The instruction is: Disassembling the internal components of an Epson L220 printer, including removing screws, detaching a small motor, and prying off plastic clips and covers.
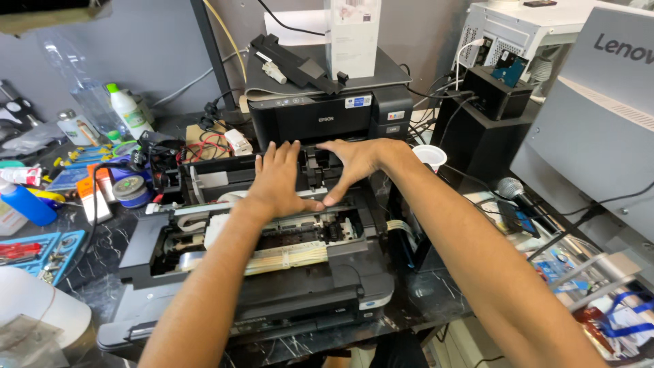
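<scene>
Opened-up black printer sitting mid counter, left hand flat on its carriage area, fingers spread, right hand on the black carriage block, fingers seem loosely curled round it, second printer behind

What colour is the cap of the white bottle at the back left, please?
Green cap on the bottle, in the head view.

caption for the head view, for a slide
Both hands, left hand and right hand, press inside an opened black printer on a cluttered bench.

Just two bare forearms in shot, no sleeves, no watch, no rings or gloves on the left hand or right hand.
</scene>
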